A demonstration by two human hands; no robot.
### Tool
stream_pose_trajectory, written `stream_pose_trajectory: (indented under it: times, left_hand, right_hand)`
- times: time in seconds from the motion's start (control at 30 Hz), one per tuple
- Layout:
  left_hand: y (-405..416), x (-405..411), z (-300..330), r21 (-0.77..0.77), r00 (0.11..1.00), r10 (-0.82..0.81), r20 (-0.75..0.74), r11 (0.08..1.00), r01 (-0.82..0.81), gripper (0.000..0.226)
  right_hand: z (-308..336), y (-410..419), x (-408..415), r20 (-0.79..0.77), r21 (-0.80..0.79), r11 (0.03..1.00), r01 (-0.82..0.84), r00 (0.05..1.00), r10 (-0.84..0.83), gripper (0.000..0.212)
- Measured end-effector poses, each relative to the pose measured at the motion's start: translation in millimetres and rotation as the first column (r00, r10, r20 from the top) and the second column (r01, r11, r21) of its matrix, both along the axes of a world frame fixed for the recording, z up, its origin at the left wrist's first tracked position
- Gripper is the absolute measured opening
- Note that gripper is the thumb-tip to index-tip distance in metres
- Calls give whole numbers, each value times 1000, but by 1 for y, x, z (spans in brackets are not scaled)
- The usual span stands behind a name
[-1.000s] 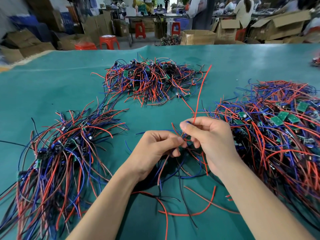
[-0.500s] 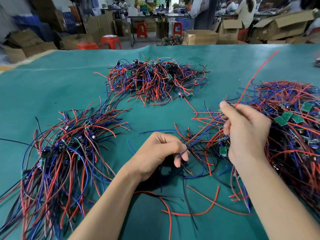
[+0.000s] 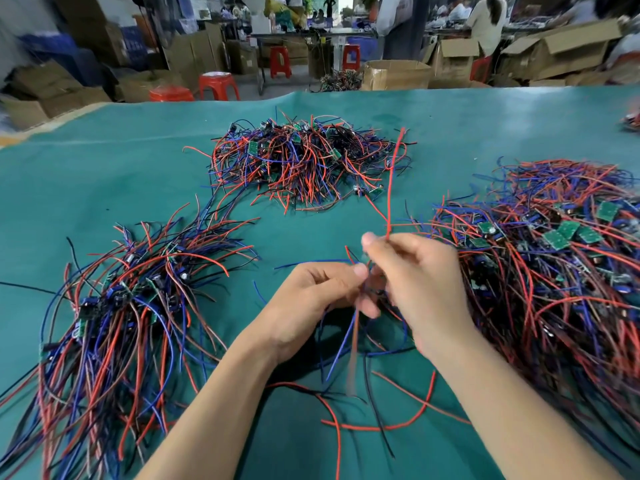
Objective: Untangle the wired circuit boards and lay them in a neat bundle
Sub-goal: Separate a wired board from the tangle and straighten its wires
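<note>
My left hand [image 3: 311,299] and my right hand [image 3: 419,282] meet over the middle of the green table [image 3: 104,174]. Together they hold a small wired circuit board; its body is hidden between my fingers. My right hand pinches a long red wire [image 3: 393,181] that stands up from my fingertips. Blue, red and black wires [image 3: 346,344] hang blurred below my left hand's grip. A combed-out bundle of wired boards [image 3: 114,323] lies at the left. A big tangled heap with green boards [image 3: 561,258] lies at the right.
A third tangled pile [image 3: 304,164] sits at the centre back of the table. Loose red and black wires [image 3: 381,414] lie on the cloth between my forearms. Beyond the table's far edge stand cardboard boxes [image 3: 394,74], red stools [image 3: 218,84] and people.
My right hand went out to the right heap with the red wire, then came back to my left hand. The red wire now stands upright again. My left hand stayed in place.
</note>
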State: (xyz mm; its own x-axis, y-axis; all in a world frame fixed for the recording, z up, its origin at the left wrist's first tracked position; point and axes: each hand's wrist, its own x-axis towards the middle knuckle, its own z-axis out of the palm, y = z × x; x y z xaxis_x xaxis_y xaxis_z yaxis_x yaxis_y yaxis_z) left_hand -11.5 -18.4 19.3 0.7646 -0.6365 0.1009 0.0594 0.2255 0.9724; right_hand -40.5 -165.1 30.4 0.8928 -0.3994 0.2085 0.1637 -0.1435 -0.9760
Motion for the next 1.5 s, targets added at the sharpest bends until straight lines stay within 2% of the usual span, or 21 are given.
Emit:
stream_pose_trajectory:
  times: [0.07,0.13,0.27,0.33,0.43,0.57,0.67,0.73,0.8,0.87,0.9,0.93,1.0,1.13,1.23,1.3,1.33,1.4,1.43,1.5]
  left_hand:
    - [2,1,-2,19,999,-4,38,1000,3,32]
    - [2,3,-4,27,999,-1,32,1000,0,28]
    - [1,5,-7,38,1000,-18,21,999,17,25]
    - [1,5,-8,46,999,-22,37,999,21,21]
    - [1,5,-8,64,997,-41,68,997,37,21]
    - [2,6,-9,82,994,-68,83,995,61,22]
    - [1,6,-11,62,997,-54,61,997,50,21]
    - [0,7,-12,17,1000,-4,17,1000,4,21]
    - [-1,8,-12,-29,999,37,-29,999,-38,22]
    - [-1,8,-12,-34,998,51,-39,998,-52,22]
    - [-2,8,-12,-29,998,53,-37,998,-54,23]
    - [-2,8,-11,-29,998,52,-41,998,-53,24]
    - [-2,8,-10,-43,997,39,-60,998,-41,26]
    - [1,7,-8,-21,997,27,-67,999,-29,19]
    - [-1,7,-8,-22,996,59,-68,998,-60,19]
    - [-1,8,-7,-26,995,74,-70,997,-76,17]
    - [-1,8,-7,-29,994,77,-72,996,-79,16]
    - [-2,8,-8,-37,994,77,-75,996,-80,16]
    - [-2,7,-8,-32,994,78,-74,996,-81,16]
    - [-1,8,-7,-16,994,83,-67,996,-85,18]
  right_hand:
    - [-6,3,0,0,-40,999,-12,1000,12,33]
    - [-7,-2,2,6,52,998,-34,999,34,35]
    - [-5,-13,5,26,29,999,17,1000,-18,23]
    - [-2,-22,7,67,-106,987,124,991,-117,29]
    - [3,-38,6,181,-374,864,337,940,-289,45]
    - [8,-52,3,272,-499,722,480,877,-396,49]
    - [12,-69,4,291,-385,677,627,779,-555,44]
    - [13,-72,5,268,-296,687,664,748,-607,44]
    - [9,-58,6,182,-273,788,552,834,-521,49]
    - [5,-26,4,68,-278,911,305,952,-298,53]
    - [1,-10,1,38,-298,937,185,983,-182,49]
    - [-2,3,-2,38,-347,932,104,995,-97,42]
    - [-3,15,-8,86,-466,882,78,995,-43,28]
    - [13,1,-10,129,-426,894,141,987,-94,8]
    - [40,-37,-16,192,-415,845,338,940,-281,15]
    - [60,-74,-23,167,-406,821,402,916,-366,24]
    - [67,-97,-28,121,-438,812,386,920,-372,33]
    - [72,-150,-37,-17,-576,776,257,946,-325,65]
    - [72,-173,-41,-78,-650,737,186,948,-308,70]
    - [74,-194,-37,-136,-754,644,130,928,-346,59]
